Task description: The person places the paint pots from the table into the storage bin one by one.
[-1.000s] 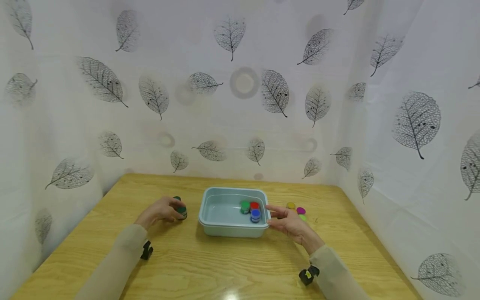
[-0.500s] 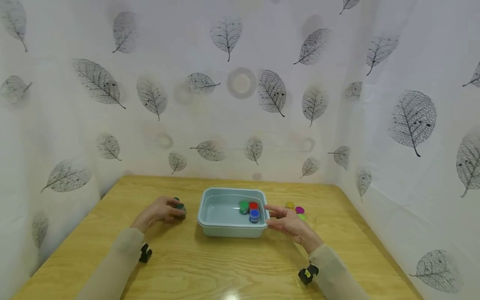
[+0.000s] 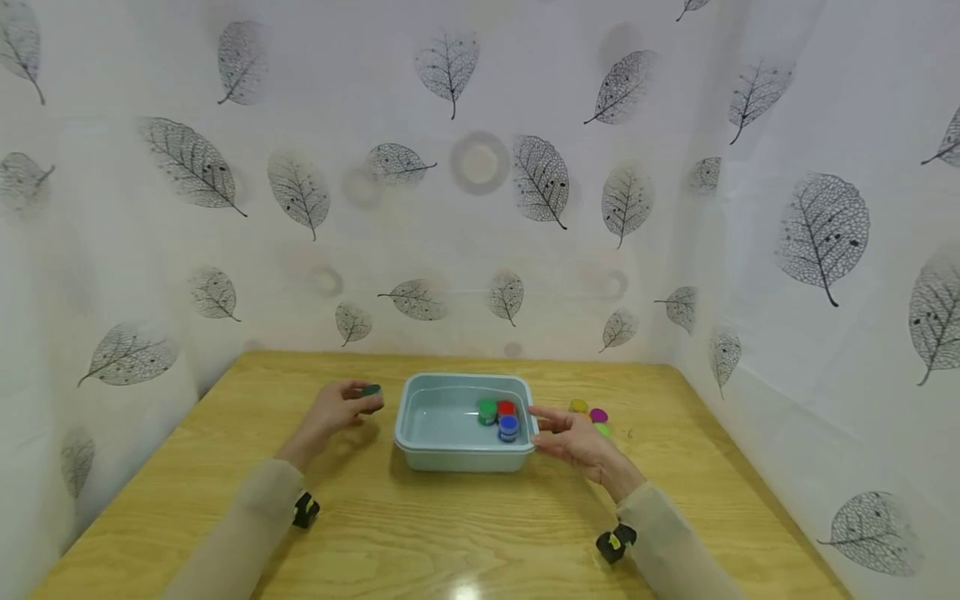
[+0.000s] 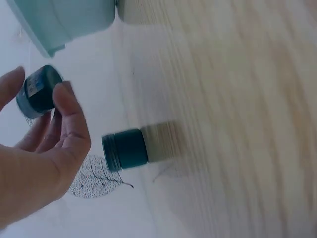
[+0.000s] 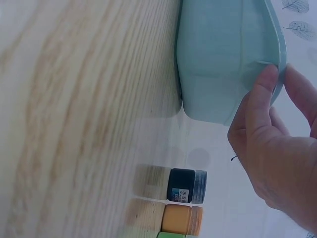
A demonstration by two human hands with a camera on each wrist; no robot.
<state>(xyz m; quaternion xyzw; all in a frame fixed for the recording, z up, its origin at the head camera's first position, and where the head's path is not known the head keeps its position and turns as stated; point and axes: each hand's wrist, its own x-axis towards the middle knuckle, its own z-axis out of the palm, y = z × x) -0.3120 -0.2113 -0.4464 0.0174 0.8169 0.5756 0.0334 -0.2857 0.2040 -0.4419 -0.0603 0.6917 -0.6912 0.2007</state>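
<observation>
My left hand point(image 3: 341, 410) holds a small dark green paint jar point(image 3: 372, 398) above the table, left of a pale blue plastic tub point(image 3: 465, 461). In the left wrist view the jar point(image 4: 39, 90) sits between thumb and fingers, its label partly showing. A second dark green jar point(image 4: 126, 148) stands on the table below that hand; the head view hides it. Green point(image 3: 487, 412), red point(image 3: 506, 408) and blue point(image 3: 508, 428) capped jars stand in the tub's right part. At the tub's right end, my right hand point(image 3: 581, 446) pinches the rim point(image 5: 281, 54) between thumb and fingers.
Right of the tub, behind my right hand, are jars with yellow point(image 3: 579, 406), purple point(image 3: 598, 415) and light green point(image 3: 603, 429) tops. A dark jar point(image 5: 181, 186) and an orange jar point(image 5: 176, 218) show in the right wrist view. A leaf-printed curtain point(image 3: 450, 233) surrounds the wooden table point(image 3: 465, 533).
My left hand has lifted the dark green jar off the table and moved slightly right, towards the tub. The right hand stays at the tub's rim.
</observation>
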